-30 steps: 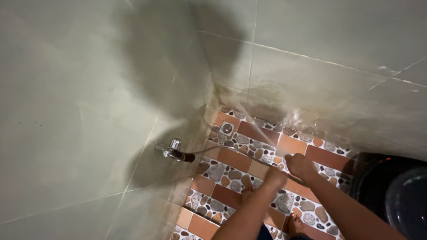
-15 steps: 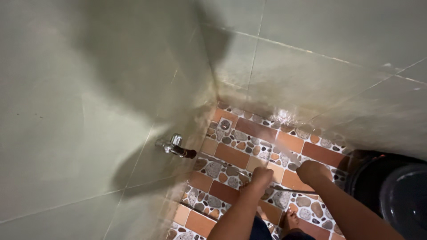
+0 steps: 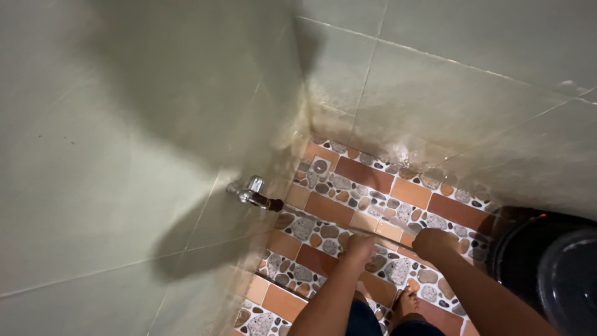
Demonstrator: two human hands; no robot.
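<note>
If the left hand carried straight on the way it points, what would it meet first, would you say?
Probably the wet pebble-patterned floor tiles ahead of the left hand, then the corner wall; depth is unclear. The tap lies off to its left.

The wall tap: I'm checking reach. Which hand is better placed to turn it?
Probably the left. The left hand lies nearer the tap, along the thin hose that runs from it; the right hand grips the hose farther off, beside the dark bucket.

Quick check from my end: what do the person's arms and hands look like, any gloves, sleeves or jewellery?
Both forearms are bare as far as the view shows, with no sleeves in sight. The left hand and right hand wear no gloves. No watch, bracelet or ring is visible, though the picture is too dim and blurred to rule out small items.
</note>
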